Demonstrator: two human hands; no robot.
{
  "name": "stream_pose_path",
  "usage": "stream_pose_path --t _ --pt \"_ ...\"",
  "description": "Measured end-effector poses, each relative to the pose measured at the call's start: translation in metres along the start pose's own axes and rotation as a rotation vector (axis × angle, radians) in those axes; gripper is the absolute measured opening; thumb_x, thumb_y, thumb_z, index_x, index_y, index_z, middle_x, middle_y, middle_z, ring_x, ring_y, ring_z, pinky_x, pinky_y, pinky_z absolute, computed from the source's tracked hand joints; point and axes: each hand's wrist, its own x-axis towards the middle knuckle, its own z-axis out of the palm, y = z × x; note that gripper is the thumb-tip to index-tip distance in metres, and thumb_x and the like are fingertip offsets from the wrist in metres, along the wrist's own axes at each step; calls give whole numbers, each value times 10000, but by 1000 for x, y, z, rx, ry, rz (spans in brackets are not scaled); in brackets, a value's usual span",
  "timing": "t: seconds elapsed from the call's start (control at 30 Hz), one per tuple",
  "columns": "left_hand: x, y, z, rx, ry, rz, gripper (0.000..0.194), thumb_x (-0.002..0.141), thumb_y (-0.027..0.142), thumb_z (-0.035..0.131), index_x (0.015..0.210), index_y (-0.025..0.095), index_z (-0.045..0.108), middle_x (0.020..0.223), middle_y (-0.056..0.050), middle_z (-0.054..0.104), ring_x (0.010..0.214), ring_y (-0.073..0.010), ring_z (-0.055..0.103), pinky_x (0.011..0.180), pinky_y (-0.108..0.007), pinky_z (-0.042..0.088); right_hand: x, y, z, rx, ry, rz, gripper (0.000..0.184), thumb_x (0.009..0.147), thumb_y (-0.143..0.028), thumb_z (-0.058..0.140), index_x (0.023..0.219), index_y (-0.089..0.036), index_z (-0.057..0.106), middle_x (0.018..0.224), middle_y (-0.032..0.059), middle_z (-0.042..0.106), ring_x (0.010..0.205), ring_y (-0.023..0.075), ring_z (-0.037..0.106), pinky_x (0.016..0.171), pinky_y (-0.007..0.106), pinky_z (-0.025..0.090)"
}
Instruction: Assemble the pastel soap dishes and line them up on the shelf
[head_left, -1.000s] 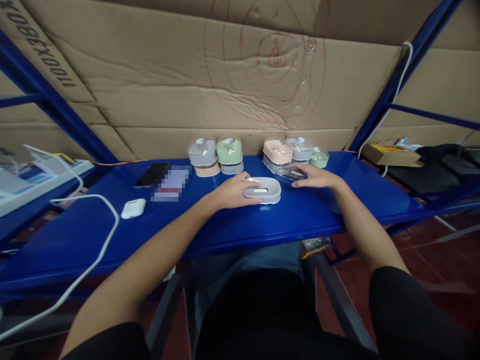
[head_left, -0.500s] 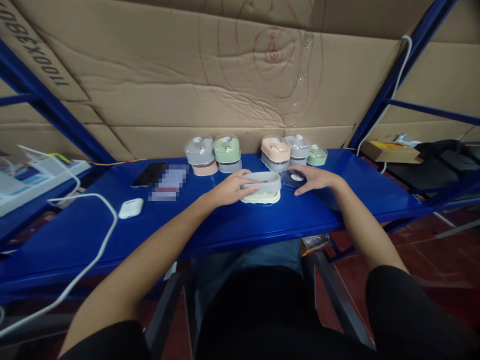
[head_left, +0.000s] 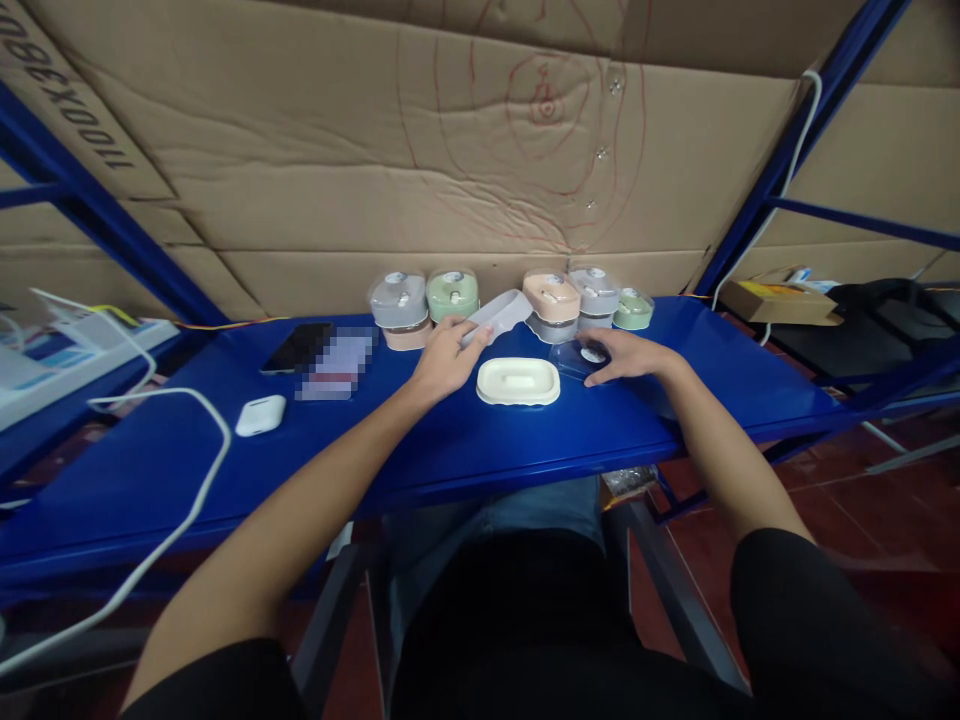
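My left hand (head_left: 448, 360) grips a pale grey oblong box body (head_left: 504, 314) by its left end and holds it tilted above the table, between the stacked boxes. Below and to the right of it, a cream oval base (head_left: 517, 382) with a raised middle lies flat on the blue table. My right hand (head_left: 619, 355) has its thumb and fingers around a clear plastic lid (head_left: 568, 362) with a round white label. That lid rests on or just above the table, to the right of the cream base.
Along the back stand grey-topped (head_left: 400, 300), green (head_left: 453, 295), peach (head_left: 552, 293) and other small lidded boxes, mostly stacked. On the left lie a black phone (head_left: 296, 348), a blurred-out screen (head_left: 337, 365) and a white earphone case (head_left: 260, 415). A white cable (head_left: 217, 455) crosses the table's left side.
My left hand has lifted the grey box body off the cream base, moving it up and left and tilting it, so the base shows fully. My right hand stays at the clear lid.
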Motion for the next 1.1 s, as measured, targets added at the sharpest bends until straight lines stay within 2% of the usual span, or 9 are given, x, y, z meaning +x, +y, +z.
stream_pose_path --t 0.2,0.3,0.43,0.53,0.63,0.8,0.93,1.0,1.1 --pt "1 -2 -3 10 25 -31 559 1138 675 536 1031 224 850 1114 -158 803 1281 -403 740 1226 -603 603 -1 -4 0 -14 0 33 1066 711 -597 1062 1662 -267 712 1601 167 786 1433 498 765 1276 745 585" --pt "-1 -2 -4 4 -11 1 577 1136 687 537 1115 216 869 1276 -170 798 1339 -403 726 1266 -626 587 -1 -7 -1 -11 -7 64 1077 723 -603 1051 1675 -245 696 1607 181 779 1425 497 766 1268 749 590" --pt "-6 3 -3 0 -231 181 571 1076 733 648 1198 231 892 1592 -171 696 1499 -423 667 1371 -656 505 -1 -9 -2 10 -15 102 1098 732 -589 1053 1697 -219 682 1600 190 779 1449 492 755 1292 728 585" --pt "-9 9 -1 6 -404 259 524 1017 728 745 1168 250 898 1632 -165 662 1528 -430 661 1392 -642 484 -1 -7 -2 37 -3 90 1081 728 -587 1061 1684 -233 700 1604 185 779 1466 488 749 1304 733 574" --pt "-11 12 0 -1 -480 260 535 956 694 832 1279 268 852 1615 -157 667 1501 -423 683 1358 -616 516 -1 -4 -1 58 2 81 1059 724 -591 1065 1665 -248 719 1595 176 790 1447 479 765 1292 726 585" --pt "-11 8 -1 19 -501 220 941 787 682 978 1563 261 651 1535 -157 706 1441 -437 718 1277 -592 570 0 -4 1 41 19 69 1013 712 -580 1069 1623 -273 750 1621 152 782 1450 471 764 1283 685 598" --pt "-12 0 5 17 -487 175 1172 753 710 1001 1721 240 537 1734 -224 609 1617 -496 615 1340 -616 513 -1 -8 -1 29 42 98 1011 723 -575 1055 1619 -225 747 1565 186 802 1387 466 784 1239 667 623" --pt "-13 -5 12 -9 -470 131 1319 715 722 1035 1794 233 455 1816 -256 543 1686 -527 544 1375 -650 472 -4 -13 -5 19 101 102 982 736 -603 1037 1606 -246 753 1497 164 833 1331 456 800 1204 695 635" --pt "-14 -8 25 -52 -406 27 1518 653 719 1090 1863 210 328 1784 -300 573 1663 -558 564 1369 -711 461 -7 -25 -9 19 217 23 952 795 -664 983 1623 -260 741 1502 155 830 1353 452 785 1229 714 606"
